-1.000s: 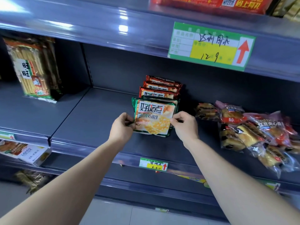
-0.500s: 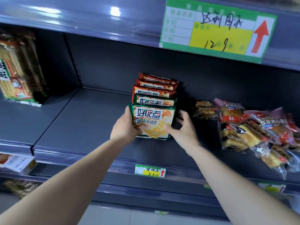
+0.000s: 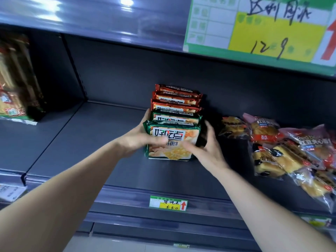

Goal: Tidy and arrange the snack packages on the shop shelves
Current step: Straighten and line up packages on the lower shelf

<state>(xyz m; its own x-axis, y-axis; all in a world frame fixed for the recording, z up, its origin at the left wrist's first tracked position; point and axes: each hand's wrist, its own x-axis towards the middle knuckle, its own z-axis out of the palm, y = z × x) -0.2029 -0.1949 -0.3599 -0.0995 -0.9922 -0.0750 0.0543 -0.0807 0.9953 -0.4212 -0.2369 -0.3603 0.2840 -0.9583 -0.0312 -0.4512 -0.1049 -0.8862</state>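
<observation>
A green shiny plastic packet of biscuits (image 3: 172, 140) stands upright near the middle of the grey metal shelf (image 3: 91, 142), with its picture facing out. It is the front one in a row of flat red and green packets (image 3: 176, 104) that stand one behind the other, back toward the wall.

The left hand (image 3: 138, 140) holds the left side of the front packet. Its thumb lies across the front and its fingers reach up along the side of the row. The hand is blurry, so I cannot tell more. The right hand (image 3: 205, 148) grips the right side, thumb on the front and fingers along the edge. I think both hands squeeze from the two sides so the packet stays straight and lines up with the ones behind it.

The row sits just above a small green and yellow price tag (image 3: 168, 203) on the shelf edge, likely so shoppers can match the two.

To the right, clear plastic bags of brown bread (image 3: 272, 142) lie in a messy pile. They probably need tidying too. Far left stands a tall bag of yellow sticks (image 3: 12, 88).
</observation>
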